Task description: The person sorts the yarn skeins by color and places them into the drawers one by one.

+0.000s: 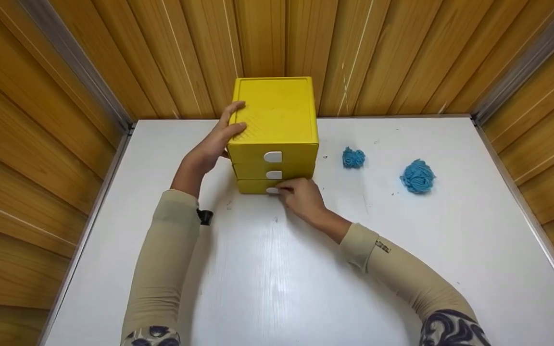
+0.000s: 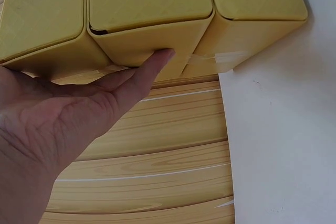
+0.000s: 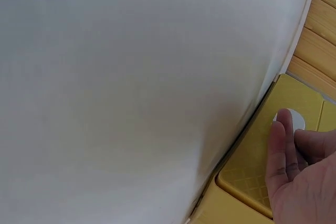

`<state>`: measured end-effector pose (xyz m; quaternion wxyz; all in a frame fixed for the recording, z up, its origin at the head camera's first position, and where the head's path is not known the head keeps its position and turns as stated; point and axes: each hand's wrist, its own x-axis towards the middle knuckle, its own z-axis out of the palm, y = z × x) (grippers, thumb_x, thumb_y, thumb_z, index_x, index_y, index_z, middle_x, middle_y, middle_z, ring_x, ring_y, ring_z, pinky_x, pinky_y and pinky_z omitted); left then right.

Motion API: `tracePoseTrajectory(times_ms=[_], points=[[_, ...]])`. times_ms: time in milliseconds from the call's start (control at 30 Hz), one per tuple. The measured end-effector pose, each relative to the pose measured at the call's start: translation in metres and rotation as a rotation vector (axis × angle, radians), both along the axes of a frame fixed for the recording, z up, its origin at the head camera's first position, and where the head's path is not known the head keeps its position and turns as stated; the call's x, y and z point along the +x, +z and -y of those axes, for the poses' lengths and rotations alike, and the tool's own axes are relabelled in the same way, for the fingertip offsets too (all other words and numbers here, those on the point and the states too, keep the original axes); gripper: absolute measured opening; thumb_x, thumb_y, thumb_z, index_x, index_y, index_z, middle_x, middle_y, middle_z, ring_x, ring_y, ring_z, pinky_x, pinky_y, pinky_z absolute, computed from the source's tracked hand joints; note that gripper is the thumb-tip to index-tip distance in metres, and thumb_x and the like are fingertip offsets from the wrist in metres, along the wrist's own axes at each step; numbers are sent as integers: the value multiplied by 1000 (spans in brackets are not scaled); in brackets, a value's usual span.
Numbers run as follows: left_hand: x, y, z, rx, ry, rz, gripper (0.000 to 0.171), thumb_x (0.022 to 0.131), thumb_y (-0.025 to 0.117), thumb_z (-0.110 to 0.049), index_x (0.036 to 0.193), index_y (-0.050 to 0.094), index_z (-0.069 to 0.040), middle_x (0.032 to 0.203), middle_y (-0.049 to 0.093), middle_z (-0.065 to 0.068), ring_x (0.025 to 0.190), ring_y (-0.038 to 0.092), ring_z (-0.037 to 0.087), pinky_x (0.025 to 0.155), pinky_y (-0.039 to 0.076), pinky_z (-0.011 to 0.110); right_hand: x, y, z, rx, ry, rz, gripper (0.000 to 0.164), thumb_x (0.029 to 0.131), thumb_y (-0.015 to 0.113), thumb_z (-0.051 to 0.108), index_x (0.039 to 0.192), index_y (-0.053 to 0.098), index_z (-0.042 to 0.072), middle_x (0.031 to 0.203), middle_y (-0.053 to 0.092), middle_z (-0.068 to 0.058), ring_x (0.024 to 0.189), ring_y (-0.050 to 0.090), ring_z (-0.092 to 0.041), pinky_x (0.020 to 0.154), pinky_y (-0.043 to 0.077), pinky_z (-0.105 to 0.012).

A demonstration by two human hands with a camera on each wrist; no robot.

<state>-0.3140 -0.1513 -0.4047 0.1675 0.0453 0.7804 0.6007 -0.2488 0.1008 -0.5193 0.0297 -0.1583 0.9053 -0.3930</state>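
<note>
Wood-grain panels: line left, back and right of white table
Left sleeve: beige, patterned at bottom, small black piece beside cuff
Left hand: fingers spread on left side of yellow three-drawer box, two tips over its top edge; wrist view has one finger on middle tier's side, near clear tape
Yellow three-drawer box: stands upright on table, toward the back, between both hands
Front tabs: white, stacked; top tab and middle tab untouched, bottom tab held
Right hand: thumb and fingers pinch bottom tab; well below left hand, hands apart
Small blue yarn ball: on table, right of box, near it
Right sleeve: beige, dark swirl pattern at bottom
Large blue yarn ball: farther right, apart from small one
</note>
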Motion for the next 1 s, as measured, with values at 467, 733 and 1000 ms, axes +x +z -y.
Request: tracePoseTrajectory(times_ms=[467, 733, 1000], points=[[0, 0, 0, 7, -3, 3, 59, 106, 45, -50, 159, 18, -57, 179, -1, 4, 134, 56, 36, 95, 48, 50, 3, -2, 0, 24, -5, -9, 19, 103, 71, 17, 114, 85, 14, 111, 84, -1, 110, 77, -20, 101, 58, -42], [0, 1, 0, -3, 1, 9, 60, 105, 46, -51, 159, 18, -57, 179, -2, 2, 134, 56, 36, 95, 48, 49, 8, -1, -3, 22, 11, -26, 18, 102, 71, 15, 112, 85, 14, 109, 84, -1, 103, 77, -19, 96, 60, -42], [-1, 1, 0, 8, 12, 18, 60, 106, 47, -52, 159, 19, -57, 179, 0, 1, 137, 55, 35, 96, 48, 49, 17, -2, -5, 10, 20, -43, 15, 100, 73, 14, 107, 87, 15, 107, 84, -1, 103, 79, -20, 93, 61, -43]])
